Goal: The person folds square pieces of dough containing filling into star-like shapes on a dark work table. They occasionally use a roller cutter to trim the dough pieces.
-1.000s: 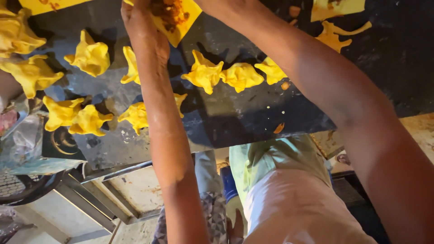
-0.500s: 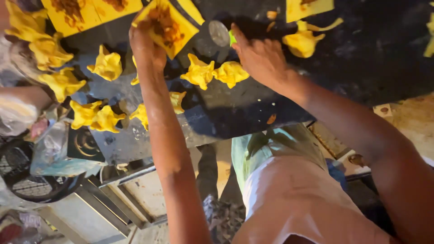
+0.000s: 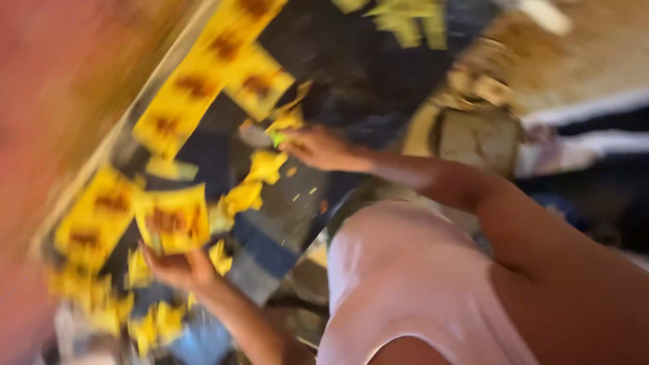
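Heavy motion blur, view tilted. Landmark is the dark table [image 3: 351, 101], a black, slightly glossy surface speckled with pale crumbs.

Left hand [image 3: 177, 269] is at the table's lower left part, palm up, fingers curled under a square yellow wrapper [image 3: 172, 220]. The wrapper is a thin, flat, soft-looking sheet with a brown lump of filling in its middle. The grip is partly closed and cups the sheet from below.

Right hand [image 3: 318, 147] is near the table's middle, fingers bent down onto the surface. A small bright green bit [image 3: 276, 139] shows at the fingertips, beside a greyish round thing [image 3: 253, 135] too blurred to identify. Whether the grip is closed on anything, cannot tell.

Flat filled wrappers [image 3: 196, 88] lie in a row along the table's far left edge, about five or six, all square, yellow, each with a brown spot at centre; blur makes the count rough. Plain yellow pieces [image 3: 405, 20] sit at the table's top end, number unclear.

Folded dumplings [image 3: 265, 165] sit just below the right hand on the table's middle: two or three, crumpled, pointed tips, same yellow dough. More folded dumplings are in a cluster [image 3: 145, 318] at the table's lower left corner, below the left hand; roughly four or more, edges smeared.

Person wears a pale pink top [image 3: 405, 284], smooth fabric, on the table's near side. A worn tan floor [image 3: 574, 61] lies beyond the table's right side.
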